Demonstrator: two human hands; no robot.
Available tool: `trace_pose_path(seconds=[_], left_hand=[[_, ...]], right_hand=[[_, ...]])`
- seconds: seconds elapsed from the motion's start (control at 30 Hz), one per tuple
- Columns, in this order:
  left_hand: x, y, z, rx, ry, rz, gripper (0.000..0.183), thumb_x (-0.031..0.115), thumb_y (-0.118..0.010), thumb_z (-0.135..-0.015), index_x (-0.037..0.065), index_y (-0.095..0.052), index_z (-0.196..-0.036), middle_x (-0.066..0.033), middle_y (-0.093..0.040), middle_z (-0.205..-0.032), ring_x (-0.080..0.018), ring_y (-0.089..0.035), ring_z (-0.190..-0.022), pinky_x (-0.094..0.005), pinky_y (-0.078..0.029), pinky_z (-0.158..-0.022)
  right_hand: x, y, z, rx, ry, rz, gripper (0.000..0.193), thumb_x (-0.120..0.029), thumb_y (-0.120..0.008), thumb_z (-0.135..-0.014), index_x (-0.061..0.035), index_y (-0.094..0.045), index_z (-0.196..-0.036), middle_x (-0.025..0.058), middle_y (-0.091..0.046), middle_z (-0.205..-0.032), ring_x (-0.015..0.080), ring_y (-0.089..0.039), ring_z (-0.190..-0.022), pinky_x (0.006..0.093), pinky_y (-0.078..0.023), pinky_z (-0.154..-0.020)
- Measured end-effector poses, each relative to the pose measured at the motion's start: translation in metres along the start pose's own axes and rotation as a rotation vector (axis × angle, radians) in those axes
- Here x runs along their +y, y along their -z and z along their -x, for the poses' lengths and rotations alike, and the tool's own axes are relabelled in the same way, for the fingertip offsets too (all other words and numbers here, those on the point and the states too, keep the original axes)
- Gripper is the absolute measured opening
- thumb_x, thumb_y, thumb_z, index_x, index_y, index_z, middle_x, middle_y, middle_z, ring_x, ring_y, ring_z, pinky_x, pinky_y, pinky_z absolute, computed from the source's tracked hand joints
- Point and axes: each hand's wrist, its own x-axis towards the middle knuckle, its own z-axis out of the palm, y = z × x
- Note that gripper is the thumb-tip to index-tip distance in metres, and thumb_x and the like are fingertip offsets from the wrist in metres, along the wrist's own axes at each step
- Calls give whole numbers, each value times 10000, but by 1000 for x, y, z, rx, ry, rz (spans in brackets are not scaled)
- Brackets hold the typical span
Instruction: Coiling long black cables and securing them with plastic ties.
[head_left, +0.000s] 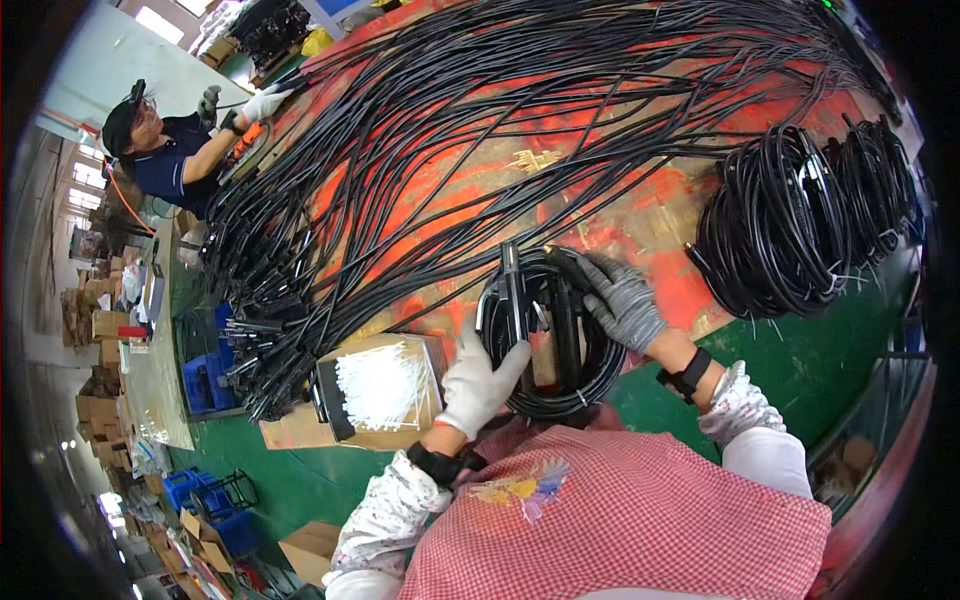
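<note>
A coil of black cable (597,375) lies at the near edge of the red-stained table, in front of my body. My left hand (480,385), in a white glove, holds its left side, thumb against a long black fitting with a metal end (513,290). My right hand (628,305), in a grey glove, is curled over the coil's upper right side, near a black cable end (568,268). Another dark fitting (566,345) lies inside the loop. A thin white cable tie (582,398) shows at the coil's lower edge. Some fingertips are hidden behind the cable.
Left of the coil stands an open cardboard box (430,385) of white cable ties (380,388). Long black cables (440,130) spread across the table. Finished-looking coils (775,225) are stacked at the right. A co-worker (170,150) handles cables at the far left. Blue crates (205,380) stand below.
</note>
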Motion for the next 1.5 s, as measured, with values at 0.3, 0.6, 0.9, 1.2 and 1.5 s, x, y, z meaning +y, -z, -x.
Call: trace_pose_path(seconds=[0.3, 0.6, 0.9, 1.2, 1.5], left_hand=[[29, 5, -47, 169, -256, 86, 765, 350, -700, -700, 47, -359, -1314, -192, -563, -1126, -259, -571, -1012, -320, -424, -883], [3, -22, -42, 384, -327, 325, 619, 248, -701, -720, 10, -451, -1233, -125, -624, -975, -173, -608, -843, -297, -469, -781], [5, -6, -29, 404, -235, 209, 548, 340, -704, -701, 96, -513, -1153, -181, -610, -991, -291, -608, -911, -372, -473, -779], [-52, 48, 29, 374, -422, -134, 594, 409, -590, -763, 80, -436, -1232, -202, -493, -1168, -374, -506, -1050, -433, -428, -881], [-210, 142, 105, 644, -120, 129, 301, 299, -610, -794, 121, -611, -1037, -127, -606, -999, -281, -615, -865, -353, -492, -754]], right_hand=[[-25, -35, 35, 257, -716, -1013, 705, -303, -649, -775, 6, -345, -1331, 214, -482, -1227, 324, -453, -1153, 385, -321, -1010], [-33, -41, -2, 214, -495, -356, 537, -290, -612, -770, -81, -479, -1246, 211, -506, -1165, 372, -445, -1109, 410, -345, -960], [-47, -25, -44, 192, 32, 89, 463, -160, -609, -734, -175, -540, -1192, 133, -509, -1178, 334, -461, -1079, 445, -372, -878], [-75, -9, -10, 69, -202, 214, 595, -161, -607, -745, -86, -424, -1306, 211, -449, -1256, 378, -416, -1152, 448, -322, -983], [-232, -51, 0, 276, -48, 15, 305, -222, -587, -798, -42, -604, -1044, 160, -556, -1044, 324, -519, -994, 412, -404, -878]])
